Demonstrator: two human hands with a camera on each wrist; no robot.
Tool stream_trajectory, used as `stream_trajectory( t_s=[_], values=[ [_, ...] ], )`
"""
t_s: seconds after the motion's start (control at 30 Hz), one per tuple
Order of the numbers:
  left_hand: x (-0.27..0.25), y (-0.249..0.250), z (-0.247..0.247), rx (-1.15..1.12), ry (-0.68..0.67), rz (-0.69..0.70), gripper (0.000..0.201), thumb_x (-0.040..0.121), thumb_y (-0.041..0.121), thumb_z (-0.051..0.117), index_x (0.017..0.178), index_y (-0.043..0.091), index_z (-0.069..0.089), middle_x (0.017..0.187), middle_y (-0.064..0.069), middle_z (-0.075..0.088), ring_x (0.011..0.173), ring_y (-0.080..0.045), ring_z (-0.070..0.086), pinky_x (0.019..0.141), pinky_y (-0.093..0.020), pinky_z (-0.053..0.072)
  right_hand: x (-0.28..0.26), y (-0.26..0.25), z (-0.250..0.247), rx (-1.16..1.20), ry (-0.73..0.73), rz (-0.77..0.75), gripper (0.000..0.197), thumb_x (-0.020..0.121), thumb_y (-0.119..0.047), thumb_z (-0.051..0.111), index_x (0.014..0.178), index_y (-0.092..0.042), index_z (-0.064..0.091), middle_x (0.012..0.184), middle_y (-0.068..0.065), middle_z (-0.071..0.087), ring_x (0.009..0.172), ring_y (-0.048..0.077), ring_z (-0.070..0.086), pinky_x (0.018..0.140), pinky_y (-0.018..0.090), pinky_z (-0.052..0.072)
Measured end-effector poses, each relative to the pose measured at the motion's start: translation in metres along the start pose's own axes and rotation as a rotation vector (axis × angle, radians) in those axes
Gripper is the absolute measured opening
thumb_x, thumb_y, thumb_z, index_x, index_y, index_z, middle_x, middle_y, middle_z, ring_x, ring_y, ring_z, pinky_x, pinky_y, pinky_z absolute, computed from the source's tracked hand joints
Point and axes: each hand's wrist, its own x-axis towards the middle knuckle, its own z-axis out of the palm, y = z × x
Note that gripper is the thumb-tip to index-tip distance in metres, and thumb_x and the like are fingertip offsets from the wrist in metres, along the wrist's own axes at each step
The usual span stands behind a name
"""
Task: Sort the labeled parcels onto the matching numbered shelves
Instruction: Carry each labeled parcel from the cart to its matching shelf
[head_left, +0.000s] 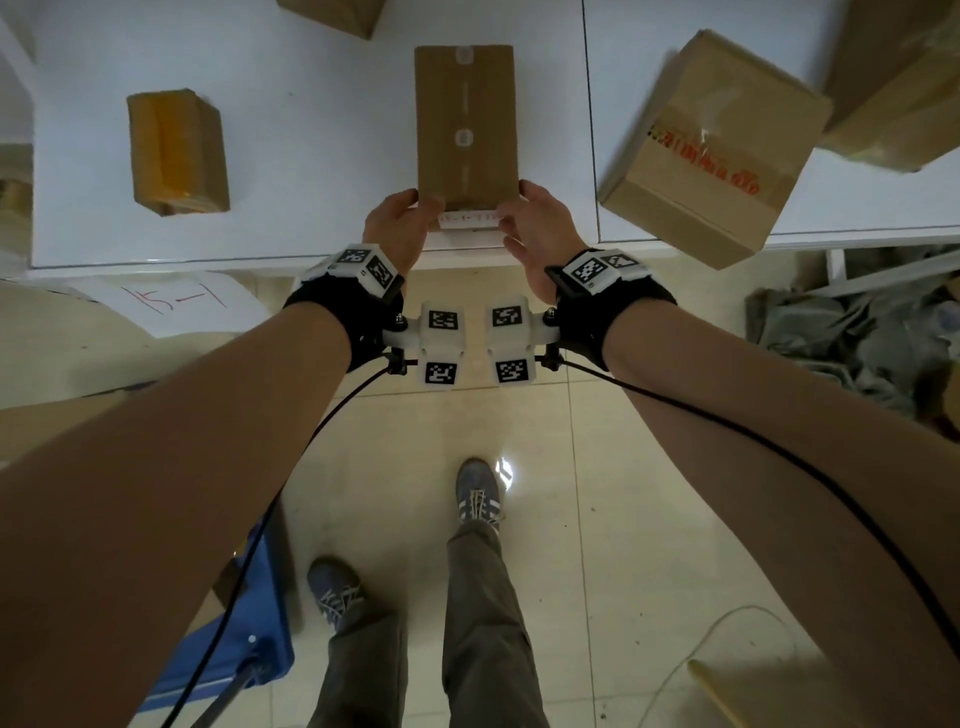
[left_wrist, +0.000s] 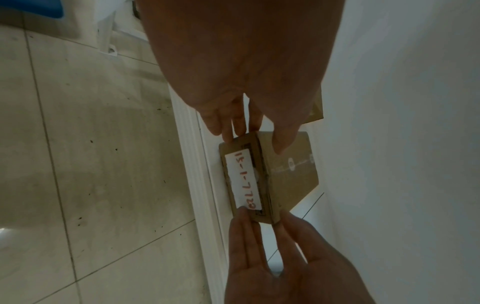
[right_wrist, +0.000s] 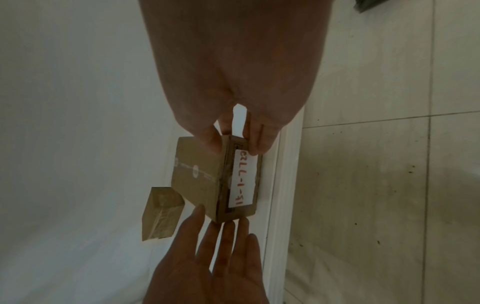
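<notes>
- Step in hand: pickup of one parcel (head_left: 466, 119), the flat brown box at top centre of the head view, lying on the white bench (head_left: 311, 130) with its near end at the bench edge.
- Left hand (head_left: 396, 222) holds the near left corner, thumb on top, fingers on the end face. Right hand (head_left: 531, 218) mirrors it on the near right corner. Both are gripping the box, fingers only lightly bent.
- White label (left_wrist: 243, 179) on the near end face, red handwriting, reads something like "15-1-77xx"; last digits unclear.
- Can't tell whether the box is lifted or only resting on the bench.
- Sheet marked "15-1" (head_left: 174, 301) sits below the bench edge at left of the head view; likely the matching shelf tag, but no shelf visible.
- Next: confirm the label, lift clear, carry to the matching shelf. Corner-only grip, so keep the box level.
- Other boxes on bench: small taped one (head_left: 177, 151) upper left, large one (head_left: 714, 148) upper right overhanging the edge. Untouched.
</notes>
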Motion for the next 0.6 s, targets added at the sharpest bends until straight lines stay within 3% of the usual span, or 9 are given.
stream_trajectory(
  t_s=[0.07, 0.13, 0.17, 0.23, 0.3, 0.37, 0.47, 0.6],
  values=[
    [-0.007, -0.001, -0.002, -0.023, -0.022, -0.03, 0.092, 0.061, 0.053, 0.071, 0.143, 0.018, 0.05, 0.137, -0.003, 0.059, 0.126, -0.019, 0.055, 0.112, -0.037, 0.041, 0.004, 0.009, 0.004, -0.013, 0.01, 0.023, 0.06, 0.068, -0.033, 0.065, 0.127, -0.024, 0.057, 0.118, 0.002, 0.055, 0.112, 0.023, 0.057, 0.108, 0.04, 0.047],
    [-0.015, -0.005, -0.003, -0.059, -0.043, -0.024, 0.081, 0.076, 0.042, 0.072, 0.147, 0.017, 0.043, 0.136, -0.002, 0.058, 0.124, -0.018, 0.055, 0.106, -0.032, 0.044, -0.026, 0.005, 0.008, 0.048, 0.037, 0.05, 0.062, 0.085, -0.026, 0.067, 0.143, -0.024, 0.045, 0.137, 0.006, 0.052, 0.129, 0.027, 0.052, 0.106, 0.037, 0.046],
    [-0.017, -0.011, -0.005, -0.087, -0.046, -0.015, 0.073, 0.083, 0.036, 0.072, 0.148, 0.017, 0.043, 0.133, -0.002, 0.059, 0.121, -0.018, 0.056, 0.101, -0.03, 0.046, -0.033, 0.008, 0.008, 0.099, 0.053, 0.054, 0.062, 0.093, -0.019, 0.063, 0.15, -0.02, 0.039, 0.139, 0.008, 0.051, 0.127, 0.027, 0.052, 0.1, 0.035, 0.047],
    [-0.024, -0.02, -0.009, -0.162, -0.036, -0.027, 0.057, 0.09, 0.031, 0.07, 0.141, 0.017, 0.05, 0.126, -0.002, 0.062, 0.113, -0.017, 0.061, 0.093, -0.03, 0.051, -0.039, 0.019, 0.006, 0.167, 0.081, 0.086, 0.047, 0.099, -0.011, 0.055, 0.145, -0.013, 0.044, 0.116, 0.009, 0.056, 0.109, 0.025, 0.056, 0.093, 0.038, 0.05],
    [-0.036, -0.03, -0.016, -0.219, -0.027, -0.073, 0.039, 0.091, 0.03, 0.069, 0.127, 0.016, 0.061, 0.116, -0.002, 0.066, 0.104, -0.018, 0.065, 0.086, -0.031, 0.055, -0.048, 0.033, 0.01, 0.125, 0.071, 0.122, 0.015, 0.101, -0.008, 0.049, 0.113, -0.005, 0.058, 0.091, 0.006, 0.053, 0.09, 0.023, 0.058, 0.091, 0.04, 0.054],
    [-0.046, -0.046, -0.028, -0.239, -0.025, -0.102, 0.026, 0.091, 0.029, 0.068, 0.113, 0.015, 0.066, 0.104, -0.002, 0.068, 0.095, -0.018, 0.067, 0.079, -0.031, 0.056, -0.056, 0.051, 0.019, 0.078, 0.076, 0.142, 0.016, 0.1, -0.01, 0.049, 0.086, -0.009, 0.056, 0.085, 0.006, 0.054, 0.078, 0.021, 0.059, 0.084, 0.039, 0.056],
    [-0.059, -0.076, -0.047, -0.253, -0.041, -0.131, 0.023, 0.092, 0.029, 0.065, 0.107, 0.013, 0.069, 0.094, -0.004, 0.071, 0.085, -0.018, 0.069, 0.074, -0.03, 0.053, -0.065, 0.079, 0.036, 0.07, 0.071, 0.179, 0.014, 0.099, -0.014, 0.053, 0.086, -0.009, 0.058, 0.083, 0.006, 0.057, 0.07, 0.018, 0.059, 0.068, 0.031, 0.054],
    [-0.072, -0.128, -0.082, -0.23, -0.029, -0.21, 0.027, 0.092, 0.033, 0.064, 0.11, 0.013, 0.069, 0.092, -0.003, 0.071, 0.083, -0.018, 0.068, 0.077, -0.03, 0.052, -0.078, 0.125, 0.072, 0.027, -0.005, 0.253, 0.012, 0.099, -0.016, 0.052, 0.099, -0.007, 0.06, 0.079, 0.006, 0.061, 0.064, 0.017, 0.058, 0.061, 0.028, 0.05]
  ],
)
